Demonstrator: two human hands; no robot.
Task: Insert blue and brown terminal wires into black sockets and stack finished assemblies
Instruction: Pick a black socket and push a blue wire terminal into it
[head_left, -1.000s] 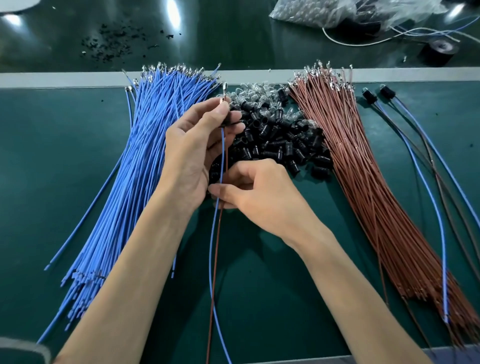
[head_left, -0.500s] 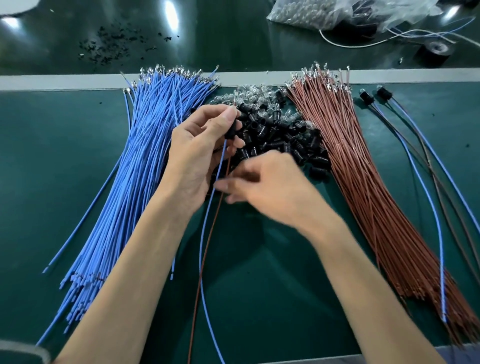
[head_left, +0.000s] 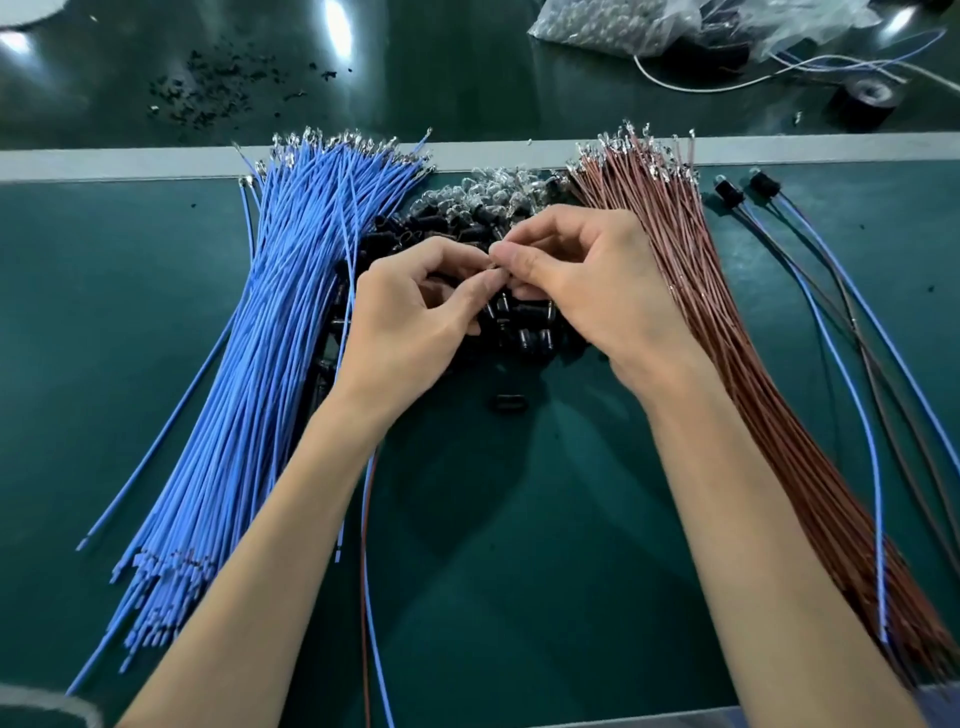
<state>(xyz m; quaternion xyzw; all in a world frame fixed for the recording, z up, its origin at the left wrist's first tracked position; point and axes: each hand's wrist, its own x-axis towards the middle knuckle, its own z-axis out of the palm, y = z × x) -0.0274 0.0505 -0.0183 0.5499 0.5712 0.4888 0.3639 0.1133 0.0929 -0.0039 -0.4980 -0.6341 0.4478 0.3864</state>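
Filling the near view: green counter (head_left: 104, 312), pale strip along its far edge. Fanned down the left side, big bundle of blue wires (head_left: 270, 338), metal terminals at the far end; matching it on the right, bundle of brown wires (head_left: 727, 338). Heaped between the two bundles, pile of black sockets (head_left: 524, 332), clear bulbs (head_left: 483, 192) mixed in at its far side. Raised over that pile, left hand (head_left: 410, 317) and right hand (head_left: 587, 291), fingers curled, fingertips meeting, both pinching one small part (head_left: 497, 268) too hidden to name. Laid just right of the brown bundle, two finished assemblies (head_left: 728, 194), socket ends pointing away from the person, wires running back toward the near edge. Beyond the strip, crumpled plastic bag (head_left: 613, 26), then tape roll (head_left: 867, 101), then scattered black scraps (head_left: 228, 83). Trailing from under the left wrist to the near edge, one blue-and-brown wire pair (head_left: 366, 545). Lying alone on the counter just nearer than the pile, single socket (head_left: 509, 402).
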